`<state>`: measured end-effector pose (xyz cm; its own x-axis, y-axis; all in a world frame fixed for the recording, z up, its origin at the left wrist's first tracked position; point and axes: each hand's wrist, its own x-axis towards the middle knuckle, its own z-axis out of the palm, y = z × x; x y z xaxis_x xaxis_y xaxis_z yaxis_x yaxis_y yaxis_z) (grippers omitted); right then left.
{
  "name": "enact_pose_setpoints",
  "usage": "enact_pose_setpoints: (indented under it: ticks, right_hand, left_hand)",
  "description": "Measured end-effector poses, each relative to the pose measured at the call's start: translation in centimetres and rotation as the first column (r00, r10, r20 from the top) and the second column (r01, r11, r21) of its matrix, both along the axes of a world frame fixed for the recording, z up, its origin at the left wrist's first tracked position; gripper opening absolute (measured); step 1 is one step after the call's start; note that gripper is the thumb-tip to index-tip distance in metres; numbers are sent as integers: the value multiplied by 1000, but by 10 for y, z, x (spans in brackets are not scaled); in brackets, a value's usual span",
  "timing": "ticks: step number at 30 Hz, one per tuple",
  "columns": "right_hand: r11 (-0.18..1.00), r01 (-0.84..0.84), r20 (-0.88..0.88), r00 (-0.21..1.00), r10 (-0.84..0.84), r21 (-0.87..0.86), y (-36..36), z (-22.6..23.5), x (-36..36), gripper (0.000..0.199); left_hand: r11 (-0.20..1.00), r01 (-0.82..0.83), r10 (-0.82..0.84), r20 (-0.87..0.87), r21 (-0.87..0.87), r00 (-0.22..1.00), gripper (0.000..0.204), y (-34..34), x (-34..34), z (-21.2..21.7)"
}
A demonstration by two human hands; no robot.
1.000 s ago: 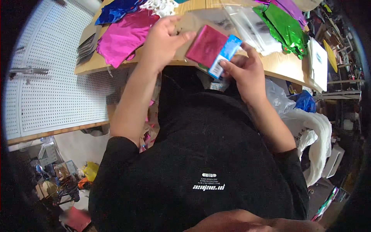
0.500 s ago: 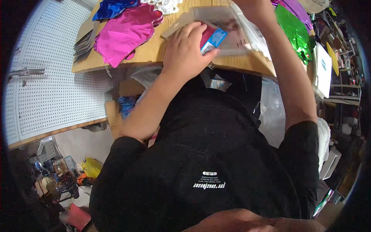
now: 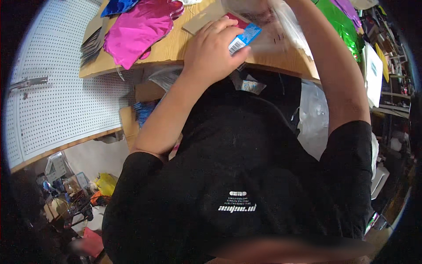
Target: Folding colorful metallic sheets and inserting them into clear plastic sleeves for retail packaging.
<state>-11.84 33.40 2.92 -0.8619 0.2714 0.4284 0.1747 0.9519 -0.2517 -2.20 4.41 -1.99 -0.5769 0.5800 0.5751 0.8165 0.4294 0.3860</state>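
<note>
My left hand (image 3: 211, 50) lies at the near edge of the wooden table (image 3: 169, 48), shut on a flat pink packet with a blue and white label (image 3: 244, 35). A clear plastic bag (image 3: 272, 31) lies over the packet's far end. My right forearm (image 3: 329, 66) reaches up to the top edge of the view, and my right hand is cut off there, blurred against the bag.
Magenta foil sheets (image 3: 138, 31) and a blue one (image 3: 116, 5) lie at the table's left. Green foil (image 3: 347, 26) lies at the right. A stack of grey sheets (image 3: 92, 42) sits at the left corner. A white pegboard (image 3: 52, 101) stands left.
My left hand has carried the pink packet up toward the clear bag. My right hand let go of the packet and rose to the bag at the top edge.
</note>
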Motion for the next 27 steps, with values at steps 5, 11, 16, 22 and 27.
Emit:
enact_pose_setpoints:
  ticks: [5, 11, 16, 22, 27]
  right_hand:
    - [979, -111, -178, 981, 80, -171, -60, 41, 110, 21]
    - [887, -259, -153, 964, 216, -383, -83, -12, 233, 12]
    - [910, -323, -140, 945, 295, -260, -94, -14, 258, 9]
    - [935, -340, -123, 937, 327, -101, -97, -22, 233, 10]
    - [965, -262, -208, 943, 259, 18, -105, -29, 211, 12]
  left_hand:
    - [997, 7, -2, -62, 76, 998, 23, -6, -3, -11]
    - [986, 35, -8, -167, 161, 986, 12, 0, -5, -15]
    - [986, 24, 6, -179, 167, 984, 13, -3, -6, -17]
    - [971, 66, -27, -168, 230, 985, 9, -3, -2, -15]
    - [977, 82, -39, -212, 196, 977, 9, -5, -1, -17]
